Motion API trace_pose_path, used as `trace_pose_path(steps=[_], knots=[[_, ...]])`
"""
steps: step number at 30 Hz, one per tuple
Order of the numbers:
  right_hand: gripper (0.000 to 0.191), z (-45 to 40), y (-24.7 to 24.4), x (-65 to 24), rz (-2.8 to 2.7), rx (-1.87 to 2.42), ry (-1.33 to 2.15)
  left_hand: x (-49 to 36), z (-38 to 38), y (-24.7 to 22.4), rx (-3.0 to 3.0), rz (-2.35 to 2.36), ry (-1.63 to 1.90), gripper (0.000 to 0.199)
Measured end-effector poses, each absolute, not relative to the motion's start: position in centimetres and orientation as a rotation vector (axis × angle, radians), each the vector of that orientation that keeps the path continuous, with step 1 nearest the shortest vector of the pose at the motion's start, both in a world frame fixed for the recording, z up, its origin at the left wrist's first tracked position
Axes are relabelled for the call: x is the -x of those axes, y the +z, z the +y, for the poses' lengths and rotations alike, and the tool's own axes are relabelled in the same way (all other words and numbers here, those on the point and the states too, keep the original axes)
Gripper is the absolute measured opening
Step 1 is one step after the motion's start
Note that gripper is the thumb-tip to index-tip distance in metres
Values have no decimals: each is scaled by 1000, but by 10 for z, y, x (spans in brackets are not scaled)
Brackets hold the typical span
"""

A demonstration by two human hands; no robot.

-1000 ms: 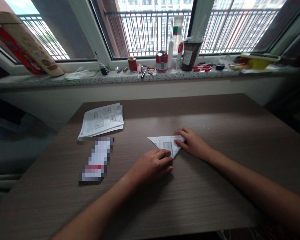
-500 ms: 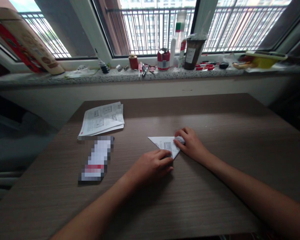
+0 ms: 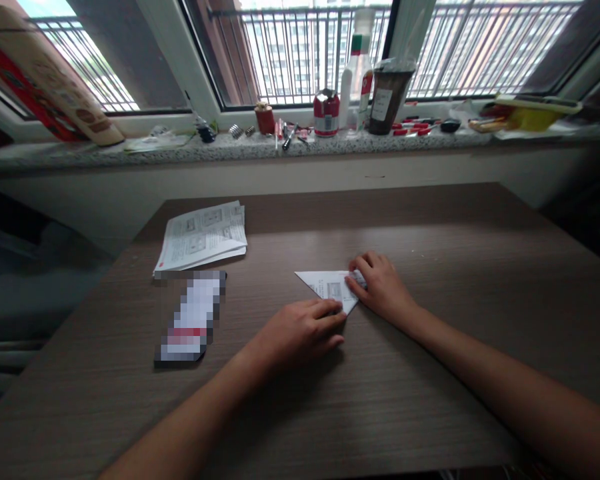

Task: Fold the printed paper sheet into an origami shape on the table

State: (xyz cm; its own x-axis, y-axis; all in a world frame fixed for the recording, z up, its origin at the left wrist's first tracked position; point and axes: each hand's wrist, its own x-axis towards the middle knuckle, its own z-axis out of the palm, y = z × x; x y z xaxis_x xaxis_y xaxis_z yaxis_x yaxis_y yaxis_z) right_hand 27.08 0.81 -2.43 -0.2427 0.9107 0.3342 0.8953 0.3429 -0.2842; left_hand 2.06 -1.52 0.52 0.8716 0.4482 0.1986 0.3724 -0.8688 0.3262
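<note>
A small triangle of folded printed paper lies flat on the brown wooden table. My left hand rests at its lower edge, fingertips on the paper and fingers slightly apart, holding nothing. At the paper's right corner is my right hand, with thumb and fingers closed round that corner. Both hands cover parts of the paper's edges.
Stacked printed sheets lie at the table's back left, with a blurred-out phone in front. On the windowsill stand a red can, a dark cup, a bottle and several small items.
The view has shifted slightly. The left thumb has moved a little away from the paper's lower tip; the right hand keeps its place at the corner.
</note>
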Motion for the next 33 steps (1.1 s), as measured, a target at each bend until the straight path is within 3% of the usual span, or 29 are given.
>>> trace_pose_path(steps=[33], knots=[[18,11,-29,-272,-2187,1598,50,-19,-11,10,-2769,573,336,42]])
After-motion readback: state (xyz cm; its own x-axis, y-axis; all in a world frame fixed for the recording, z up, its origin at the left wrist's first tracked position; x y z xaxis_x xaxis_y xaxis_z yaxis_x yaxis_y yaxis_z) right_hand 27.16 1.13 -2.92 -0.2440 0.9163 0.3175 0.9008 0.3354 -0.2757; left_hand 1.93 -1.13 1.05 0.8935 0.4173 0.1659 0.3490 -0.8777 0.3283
